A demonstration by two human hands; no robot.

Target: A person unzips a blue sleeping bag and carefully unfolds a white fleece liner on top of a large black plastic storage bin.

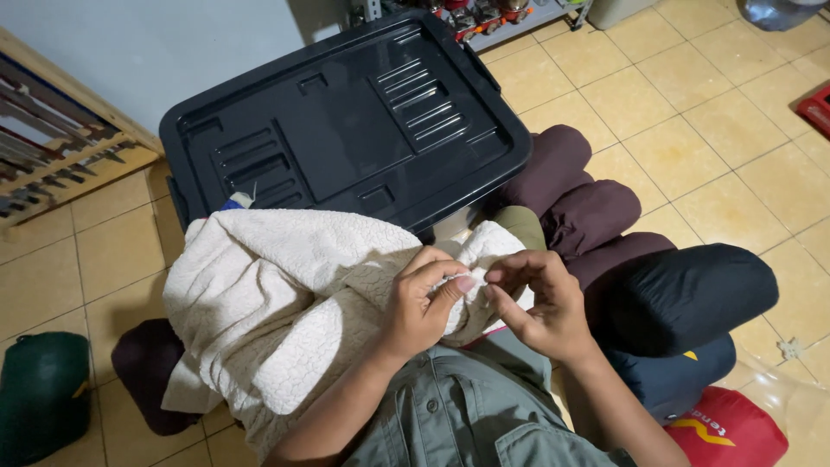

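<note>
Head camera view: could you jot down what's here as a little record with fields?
Left hand: pinching a fold of the cream fleecy fabric
Right hand: fingertips meeting the left at the same fold
Behind the fabric: black plastic bin lid
Right side: maroon rolled bags, black rolled bag, red bag
Left side: dark green bag
Floor: tan tiles

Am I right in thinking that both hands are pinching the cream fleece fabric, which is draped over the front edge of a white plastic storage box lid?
Not quite: the lid is black, not white. The head view shows the left hand and right hand pinching the cream fleece fabric, which is draped over the front edge of the black plastic storage box lid.
</note>
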